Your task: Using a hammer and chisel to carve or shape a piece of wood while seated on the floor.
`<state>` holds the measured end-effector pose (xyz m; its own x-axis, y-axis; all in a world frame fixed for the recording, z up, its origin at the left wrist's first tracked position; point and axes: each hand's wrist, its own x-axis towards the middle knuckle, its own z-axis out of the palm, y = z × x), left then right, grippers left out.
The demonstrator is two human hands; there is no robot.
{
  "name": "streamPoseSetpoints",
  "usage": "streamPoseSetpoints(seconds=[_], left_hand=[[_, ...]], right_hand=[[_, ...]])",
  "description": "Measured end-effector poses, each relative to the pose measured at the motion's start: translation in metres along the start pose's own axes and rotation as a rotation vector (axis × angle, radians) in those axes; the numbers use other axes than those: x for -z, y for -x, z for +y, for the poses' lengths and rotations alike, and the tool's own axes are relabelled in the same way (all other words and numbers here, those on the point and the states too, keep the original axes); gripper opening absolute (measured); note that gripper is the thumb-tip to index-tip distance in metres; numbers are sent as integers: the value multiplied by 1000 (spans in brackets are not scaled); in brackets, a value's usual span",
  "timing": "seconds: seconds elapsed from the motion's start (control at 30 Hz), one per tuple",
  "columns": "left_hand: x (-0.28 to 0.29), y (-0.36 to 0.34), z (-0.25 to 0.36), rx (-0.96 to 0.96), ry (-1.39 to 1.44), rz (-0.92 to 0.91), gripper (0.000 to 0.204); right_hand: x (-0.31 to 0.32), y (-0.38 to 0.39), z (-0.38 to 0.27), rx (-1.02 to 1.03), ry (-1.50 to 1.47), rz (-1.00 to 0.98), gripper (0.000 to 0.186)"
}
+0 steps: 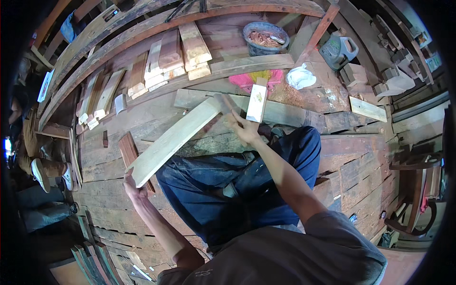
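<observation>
1. Gripping the near end of the pale board (173, 142), the left hand (135, 188) is closed on its corner.
2. The board slants away from that hand, beside the bent left leg in dark blue jeans (204, 175), its far end reaching close to the right hand (244, 130).
3. Just beside that far end, the right hand has its fingers partly spread toward a blurred brown piece (226, 104); whether it grips this piece, I cannot tell.
4. Left of the board's near half, a reddish-brown strip (127, 148) lies partly hidden under it.
5. To the right of the board's far end is a white-faced block (257, 102).
6. Well beyond the board stand a bucket (267, 51) and stacked planks (170, 53).
</observation>
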<state>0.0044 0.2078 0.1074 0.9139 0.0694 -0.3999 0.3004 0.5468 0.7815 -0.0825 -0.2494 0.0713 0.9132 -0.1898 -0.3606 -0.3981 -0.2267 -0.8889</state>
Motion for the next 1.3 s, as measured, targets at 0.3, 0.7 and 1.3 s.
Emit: streamPoseSetpoints(seconds=[0.3,0.7,1.3], left_hand=[[-15,-5,-16,-4,-21,-81,41],[-103,92,4,-308,-237,82,31],[-170,163,11,-620,-678,-225,32]], right_hand=[[22,-20,42,261,144,172,58],[-18,54,-72,468,309,-29,60],[-18,114,-145,405,1,-246,58]])
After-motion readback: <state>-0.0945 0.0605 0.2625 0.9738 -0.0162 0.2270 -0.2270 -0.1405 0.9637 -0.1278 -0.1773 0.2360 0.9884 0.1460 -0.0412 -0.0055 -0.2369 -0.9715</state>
